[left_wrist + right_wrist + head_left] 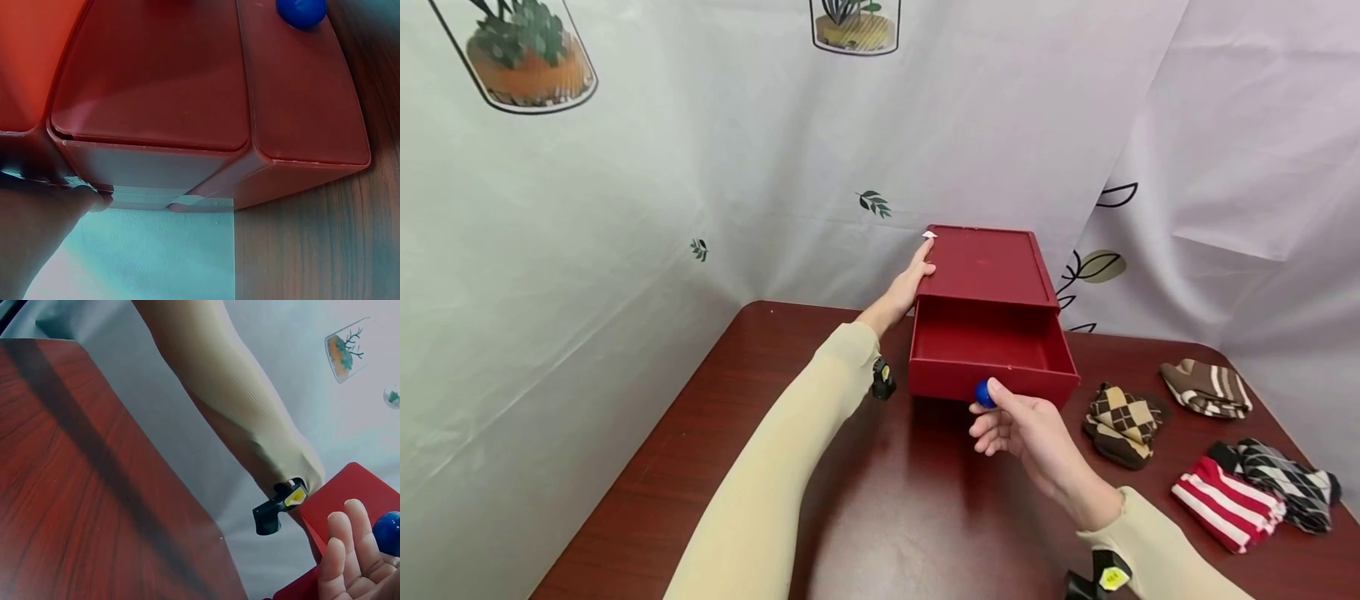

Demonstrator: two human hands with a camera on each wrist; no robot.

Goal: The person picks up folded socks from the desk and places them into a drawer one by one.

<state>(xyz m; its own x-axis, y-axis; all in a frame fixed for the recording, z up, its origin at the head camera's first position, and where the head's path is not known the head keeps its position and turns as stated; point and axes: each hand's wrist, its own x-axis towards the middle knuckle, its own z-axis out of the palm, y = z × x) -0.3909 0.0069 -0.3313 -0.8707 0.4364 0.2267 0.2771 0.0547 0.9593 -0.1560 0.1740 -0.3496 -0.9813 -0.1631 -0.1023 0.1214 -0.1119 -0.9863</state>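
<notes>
A red drawer box [988, 262] stands toward the back of the table, its drawer [947, 379] pulled partly out and the bare red inside showing. My left hand [910, 285] rests against the box's left side, fingers stretched toward the back corner and thumb over the top edge. In the left wrist view, part of that hand [37, 225] shows dark beside the red box wall [150, 94]. At the drawer front, my right hand [1033, 433] pinches the round blue knob [983, 396] between thumb and index finger; its other fingers curl loosely below.
Right of the box lie folded socks: a brown argyle pair [1123, 421], a brown striped pair [1206, 387], a red-and-white striped pair [1228, 504] and a black-and-white argyle pair [1288, 479]. A white patterned curtain [775, 167] hangs behind the dark wood table [700, 442].
</notes>
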